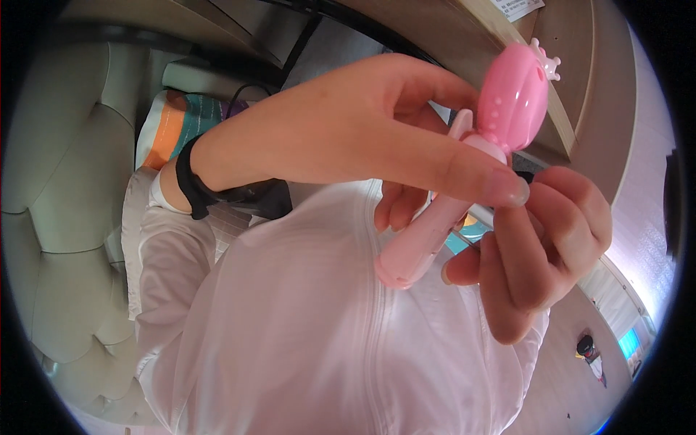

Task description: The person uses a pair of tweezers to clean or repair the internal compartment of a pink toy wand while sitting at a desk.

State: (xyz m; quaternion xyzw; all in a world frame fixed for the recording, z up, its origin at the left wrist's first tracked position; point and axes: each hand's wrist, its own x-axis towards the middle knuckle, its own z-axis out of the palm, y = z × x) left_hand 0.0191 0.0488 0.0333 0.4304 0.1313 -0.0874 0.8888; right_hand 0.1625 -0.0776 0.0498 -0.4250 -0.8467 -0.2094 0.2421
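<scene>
A pink toy wand [428,243] with a glossy rounded head and a small pale crown is tilted up to the right in front of my chest. My left hand [406,138] is closed round its neck and upper handle, with the thumb across the front. Just right of the handle my right hand [540,250] is curled, its fingertips close to the wand and near my left thumb. A thin dark sliver shows by the right fingertips; what it belongs to is hidden.
A tufted grey-green seat back [65,217] lies to the left, with an orange, white and teal fabric item [170,130] beside it. Wooden furniture [580,87] with a printed paper [518,7] stands at the upper right. A small black-and-red object [586,348] lies at the lower right.
</scene>
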